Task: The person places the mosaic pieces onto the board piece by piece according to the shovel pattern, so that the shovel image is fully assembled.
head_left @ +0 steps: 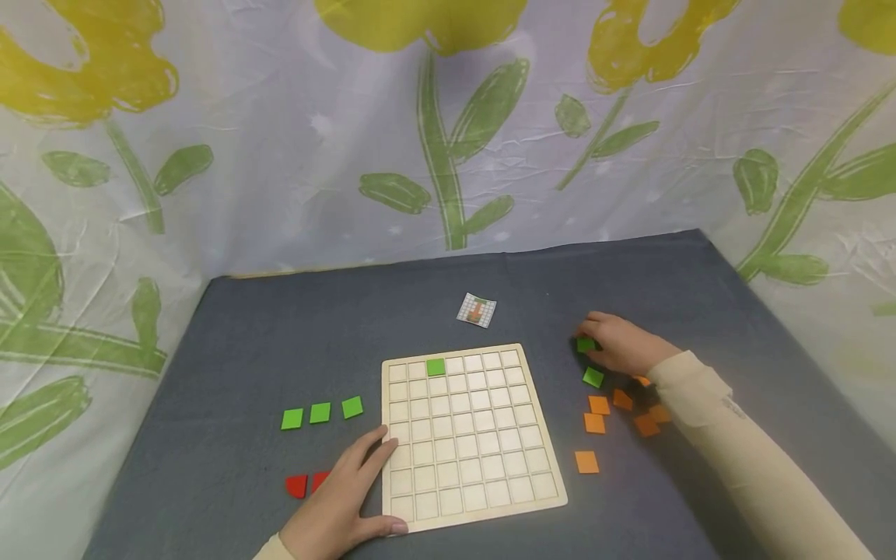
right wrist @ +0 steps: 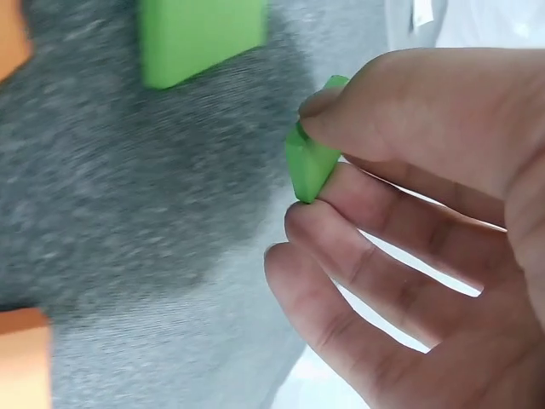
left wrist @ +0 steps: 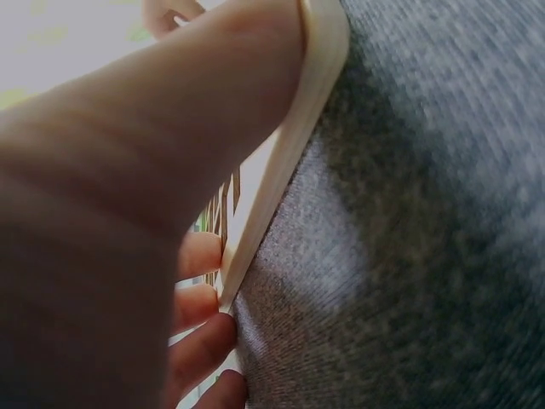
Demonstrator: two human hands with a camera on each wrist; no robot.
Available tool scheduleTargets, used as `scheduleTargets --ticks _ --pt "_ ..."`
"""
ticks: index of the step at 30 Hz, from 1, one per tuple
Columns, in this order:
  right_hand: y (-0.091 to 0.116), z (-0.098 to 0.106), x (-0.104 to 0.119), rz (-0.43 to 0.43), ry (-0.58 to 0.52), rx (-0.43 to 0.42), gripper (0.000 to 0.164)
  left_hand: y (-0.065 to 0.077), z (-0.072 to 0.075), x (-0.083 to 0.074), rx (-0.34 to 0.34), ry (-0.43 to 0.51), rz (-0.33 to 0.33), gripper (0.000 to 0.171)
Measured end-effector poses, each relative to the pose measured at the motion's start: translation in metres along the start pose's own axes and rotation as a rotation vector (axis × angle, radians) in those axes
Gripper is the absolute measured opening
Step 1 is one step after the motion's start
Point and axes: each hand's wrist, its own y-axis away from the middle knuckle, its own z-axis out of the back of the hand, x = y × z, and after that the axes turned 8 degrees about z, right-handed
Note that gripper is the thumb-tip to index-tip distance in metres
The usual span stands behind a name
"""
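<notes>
My right hand (head_left: 623, 344) pinches a green square tile (head_left: 585, 344) between thumb and fingers, right of the board. In the right wrist view the held tile (right wrist: 311, 162) is tilted on edge, its top partly covered by the thumb. A second green tile (head_left: 593, 377) lies on the cloth just below that hand. My left hand (head_left: 343, 494) rests at the lower left of the wooden grid board (head_left: 474, 523), fingertips on its left edge and thumb at the near corner. One green tile (head_left: 435, 366) sits in the board's top row.
Left of the board lie three green tiles (head_left: 320, 412) and red pieces (head_left: 296, 486), partly hidden by the left hand. Several orange tiles (head_left: 594, 423) are scattered right of the board, some under the right forearm. A small pattern card (head_left: 477, 309) lies behind the board.
</notes>
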Motion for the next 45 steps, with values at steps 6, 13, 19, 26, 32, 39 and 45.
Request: scheduleTargets --ticks 6,13,19,26,32,39,45 --pt "-0.010 0.009 0.010 0.012 0.000 -0.003 0.032 0.002 0.000 0.000 -0.005 0.001 0.003 0.099" --pt "-0.024 0.015 0.022 0.061 0.006 -0.034 0.030 0.003 -0.001 0.000 -0.038 -0.018 -0.013 0.099" --pt "-0.039 0.018 0.033 0.075 0.015 -0.019 0.028 0.003 -0.003 0.001 -0.079 -0.031 -0.043 0.098" --pt "-0.055 0.020 0.047 0.104 0.013 -0.019 0.028 0.003 -0.002 0.001 -0.039 -0.021 -0.013 0.099" --pt "-0.070 0.021 0.059 0.131 0.024 -0.031 0.029 0.003 0.000 0.001 -0.014 -0.011 0.012 0.099" --pt "-0.083 0.019 0.071 0.129 0.006 0.012 0.030 0.003 -0.001 0.003 -0.016 -0.016 0.006 0.099" --pt "-0.093 0.017 0.083 0.138 0.009 0.038 0.032 0.002 -0.001 0.002 -0.032 -0.018 -0.005 0.098"
